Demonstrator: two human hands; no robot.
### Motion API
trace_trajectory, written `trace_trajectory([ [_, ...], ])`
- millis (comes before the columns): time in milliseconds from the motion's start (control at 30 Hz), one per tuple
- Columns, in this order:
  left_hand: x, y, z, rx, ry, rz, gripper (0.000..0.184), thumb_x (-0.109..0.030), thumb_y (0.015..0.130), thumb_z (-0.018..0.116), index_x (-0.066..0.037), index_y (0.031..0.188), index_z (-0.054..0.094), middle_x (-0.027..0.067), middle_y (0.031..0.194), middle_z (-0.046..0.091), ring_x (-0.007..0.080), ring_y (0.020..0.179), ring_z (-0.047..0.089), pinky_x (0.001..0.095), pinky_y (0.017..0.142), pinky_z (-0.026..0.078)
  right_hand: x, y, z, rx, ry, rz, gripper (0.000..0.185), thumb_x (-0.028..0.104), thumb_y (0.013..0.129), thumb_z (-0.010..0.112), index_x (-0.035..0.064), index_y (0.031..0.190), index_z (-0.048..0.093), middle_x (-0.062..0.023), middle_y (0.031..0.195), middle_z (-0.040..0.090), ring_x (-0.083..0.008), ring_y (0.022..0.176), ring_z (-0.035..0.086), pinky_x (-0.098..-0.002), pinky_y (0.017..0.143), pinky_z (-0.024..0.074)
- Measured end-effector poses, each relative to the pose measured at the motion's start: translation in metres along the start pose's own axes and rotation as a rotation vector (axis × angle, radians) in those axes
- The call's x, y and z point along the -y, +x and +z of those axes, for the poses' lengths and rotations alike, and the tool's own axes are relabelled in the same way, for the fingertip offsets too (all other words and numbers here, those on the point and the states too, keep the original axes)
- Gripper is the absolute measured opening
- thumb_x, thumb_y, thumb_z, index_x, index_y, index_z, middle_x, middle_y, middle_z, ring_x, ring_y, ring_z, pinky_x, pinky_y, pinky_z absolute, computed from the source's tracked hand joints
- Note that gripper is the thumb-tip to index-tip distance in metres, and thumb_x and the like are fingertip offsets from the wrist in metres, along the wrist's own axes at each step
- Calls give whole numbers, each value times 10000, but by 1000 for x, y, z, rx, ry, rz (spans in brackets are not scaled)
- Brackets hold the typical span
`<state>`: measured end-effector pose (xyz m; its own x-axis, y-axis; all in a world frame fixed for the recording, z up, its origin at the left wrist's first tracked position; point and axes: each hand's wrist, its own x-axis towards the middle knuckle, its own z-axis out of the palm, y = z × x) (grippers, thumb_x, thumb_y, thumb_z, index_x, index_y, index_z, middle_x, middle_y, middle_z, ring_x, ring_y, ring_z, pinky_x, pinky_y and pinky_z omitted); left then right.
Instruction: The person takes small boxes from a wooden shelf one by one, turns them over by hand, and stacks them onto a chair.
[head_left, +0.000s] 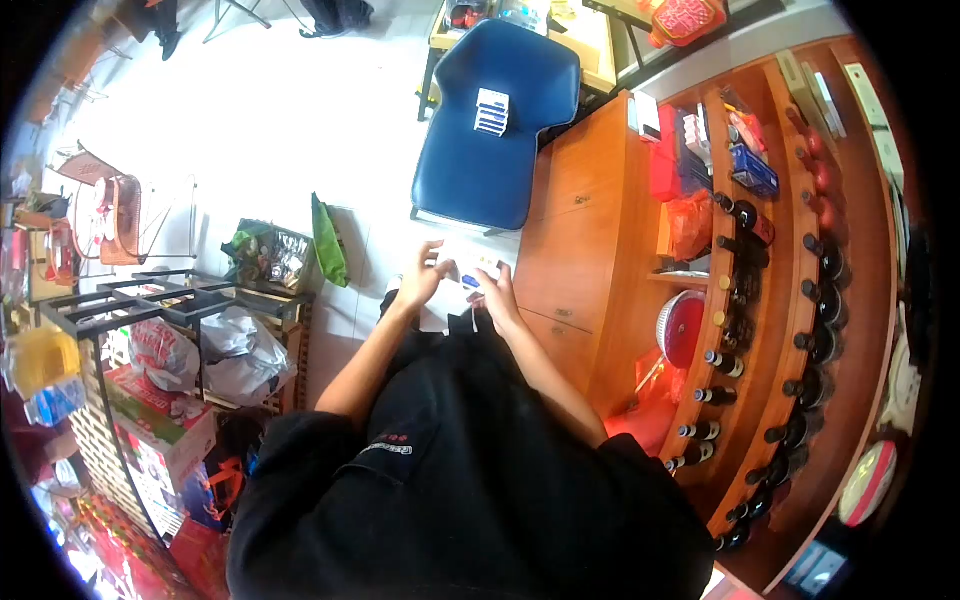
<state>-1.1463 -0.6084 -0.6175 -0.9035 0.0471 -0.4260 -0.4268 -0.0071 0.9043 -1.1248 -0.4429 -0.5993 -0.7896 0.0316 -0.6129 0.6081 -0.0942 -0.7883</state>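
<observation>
Both hands are held low in front of the dark shirt, near the middle of the head view. Between them is a small white box (pixel 462 268) with blue print. My left hand (pixel 423 277) has its fingers bent around the box's left side. On the right side, my right hand (pixel 496 289) closes on the same box. Beyond the hands stands a blue chair (pixel 470 175), with a small stack of white and blue boxes (pixel 491 112) on its seat. The box's exact shape is hard to make out in the glare.
A wooden cabinet (pixel 575 230) and a rack of dark bottles (pixel 742 275) stand on the right. At left are a black metal frame shelf (pixel 150 300) with bags, and a green bag (pixel 328 243) on the floor. Another person's legs (pixel 338 15) show at the top.
</observation>
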Motion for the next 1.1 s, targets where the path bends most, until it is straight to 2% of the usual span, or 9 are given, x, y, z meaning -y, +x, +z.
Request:
trace_trajectory([
  [100, -5, 49, -1, -4, 64, 51, 466, -106, 782, 626, 15, 1217, 512, 189, 1003, 568, 222, 783, 613, 313, 735, 498, 16, 42, 5, -38, -21, 18, 472, 196, 876, 586, 56, 1214, 288, -152, 954, 570, -165, 571, 594, -251, 469, 485],
  [333, -17, 169, 24, -74, 404, 41, 514, -98, 740, 591, 36, 1222, 473, 263, 1120, 488, 379, 1048, 518, 399, 930, 412, 52, 164, -14, -3, -105, 124, 311, 189, 882, 547, 67, 1139, 422, -100, 1001, 572, -146, 606, 589, -256, 479, 490],
  [500, -20, 300, 53, -147, 294, -26, 392, -77, 740, 592, 37, 1096, 474, 252, 1120, 499, 373, 1055, 516, 401, 924, 414, 77, 298, -42, -49, -177, 190, 227, 162, 889, 530, 51, 1084, 499, -72, 919, 602, -125, 592, 573, -241, 475, 476],
  [600, -12, 389, 74, -174, 252, 15, 377, -79, 745, 590, 45, 1082, 477, 232, 1093, 509, 374, 1025, 524, 398, 907, 422, 83, 397, -57, -97, -426, -18, 259, 154, 887, 535, 37, 1112, 482, -77, 897, 615, -106, 594, 564, -247, 469, 466],
  [667, -19, 452, 84, -200, 266, 30, 394, -66, 743, 574, 34, 1110, 475, 235, 1093, 505, 378, 1004, 525, 397, 890, 433, 76, 476, -68, -175, -516, -196, 413, 180, 869, 552, 4, 1215, 411, -204, 1039, 608, -311, 908, 616, -381, 789, 475],
  [700, -15, 479, 89, -198, 280, 30, 404, -61, 743, 570, 29, 1124, 473, 236, 1098, 502, 379, 1003, 525, 397, 885, 437, 96, 497, -62, -238, -483, -93, 449, 193, 873, 548, -9, 1240, 385, -230, 1096, 583, -353, 1029, 569, -401, 876, 431],
  [833, 10, 568, 106, -233, 312, 37, 492, -59, 728, 584, 2, 1195, 441, 231, 1145, 485, 399, 1056, 500, 411, 906, 428, 118, 586, -61, -272, -676, -299, 467, 191, 846, 586, -24, 1229, 427, -238, 1093, 550, -361, 1071, 505, -419, 921, 389],
  [933, 28, 598, 115, -263, 387, 80, 600, -56, 708, 606, -13, 1258, 368, 260, 1193, 463, 424, 1072, 490, 435, 948, 400, 130, 607, -61, -285, -837, -218, 502, 200, 810, 624, -21, 1225, 449, -239, 1121, 521, -371, 1113, 443, -436, 956, 350],
  [1100, 31, 603, 126, -260, 166, -26, 601, -42, 723, 584, -5, 1260, 317, 264, 1214, 464, 399, 1150, 466, 413, 967, 390, 98, 628, -80, -302, -693, -259, 586, 260, 781, 649, -23, 1248, 438, -251, 1167, 488, -368, 1112, 433, -427, 967, 339],
])
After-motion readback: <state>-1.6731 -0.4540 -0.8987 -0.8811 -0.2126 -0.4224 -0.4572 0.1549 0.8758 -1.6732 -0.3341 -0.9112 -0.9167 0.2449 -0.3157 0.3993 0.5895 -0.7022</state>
